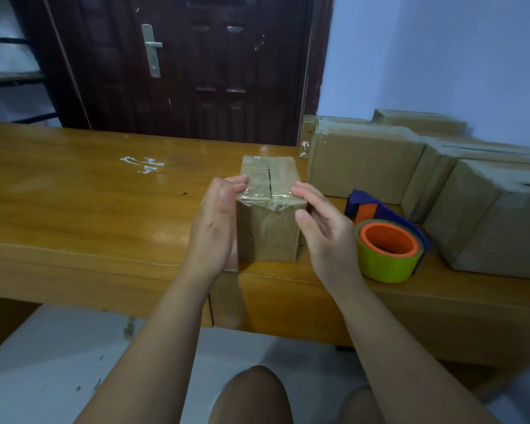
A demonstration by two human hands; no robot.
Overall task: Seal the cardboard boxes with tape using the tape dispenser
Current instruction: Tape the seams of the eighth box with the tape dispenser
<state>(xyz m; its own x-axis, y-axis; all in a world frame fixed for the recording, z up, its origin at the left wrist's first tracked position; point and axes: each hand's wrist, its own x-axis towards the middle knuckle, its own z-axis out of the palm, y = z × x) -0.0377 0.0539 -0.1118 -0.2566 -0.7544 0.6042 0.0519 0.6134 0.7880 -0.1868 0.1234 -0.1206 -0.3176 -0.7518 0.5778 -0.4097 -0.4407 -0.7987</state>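
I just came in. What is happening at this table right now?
A person is sealing a small cardboard box on the wooden table. The left hand and the right hand are at its two sides, fingertips pressing a clear tape strip that runs across the near top edge, over the flap seam. The tape dispenser lies on the table to the right, untouched. Several larger boxes stand behind it.

The wooden surface (74, 209) carries a small box (266, 237), a tape dispenser (386, 240) just beside it, larger boxes (364, 166) at the right, and tape scraps (143, 165).
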